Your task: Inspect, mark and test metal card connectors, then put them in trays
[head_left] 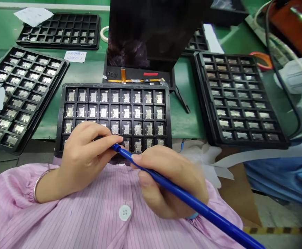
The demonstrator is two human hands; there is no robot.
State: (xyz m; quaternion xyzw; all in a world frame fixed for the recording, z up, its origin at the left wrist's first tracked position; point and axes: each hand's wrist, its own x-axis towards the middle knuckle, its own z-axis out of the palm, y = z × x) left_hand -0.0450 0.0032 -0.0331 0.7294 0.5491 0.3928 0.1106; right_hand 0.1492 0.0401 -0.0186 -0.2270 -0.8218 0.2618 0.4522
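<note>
Blue pen-like tool (182,194) clamped in my right hand (173,181)

In the head view, my right hand, right of centre in the lower half of the frame, is closed around the blue pen-like tool, which slants from the middle of the frame to the bottom right. My left hand (85,157), left of centre, has its fingers drawn together at the tool's tip; I cannot tell whether they pinch it or something small. Both hands are at the near edge of a black tray (114,85) in mid-frame, its compartments holding small metal parts (126,112). My left hand hides some at lower left. A filled left-hand tray (45,116) lies at the left of the frame, and a filled right-hand tray (204,100) at the right, on the green worktop (192,126). At upper centre stands a dark panel (151,31).
</note>
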